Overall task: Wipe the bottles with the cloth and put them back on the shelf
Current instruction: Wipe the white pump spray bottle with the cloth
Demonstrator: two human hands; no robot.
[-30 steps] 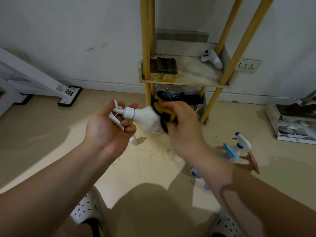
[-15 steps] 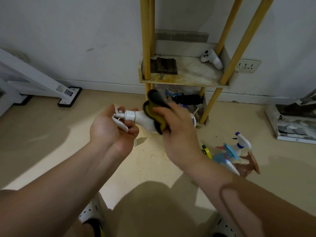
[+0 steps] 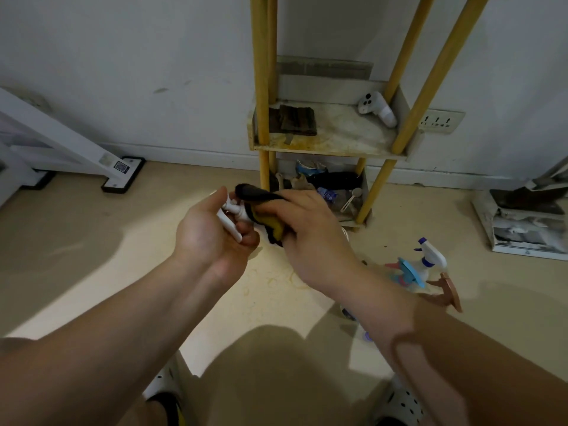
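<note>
Your single wide-angle camera rode on your head, facing forward and down. It sat close over your left hand [image 3: 212, 238] and right hand [image 3: 310, 238], forearms filling the lower frame, with the floor [image 3: 92, 241] beneath and the shelf [image 3: 329, 148] against the wall [image 3: 138, 56] farther ahead.

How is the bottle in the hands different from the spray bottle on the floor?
The held bottle is gripped by the left hand; the floor bottle is touched by nobody. The held bottle is mostly under the cloth in the right hand; the floor bottle is bare. The held bottle's top is all white; the floor bottle's has a blue tip. Both are off the shelf.
</note>
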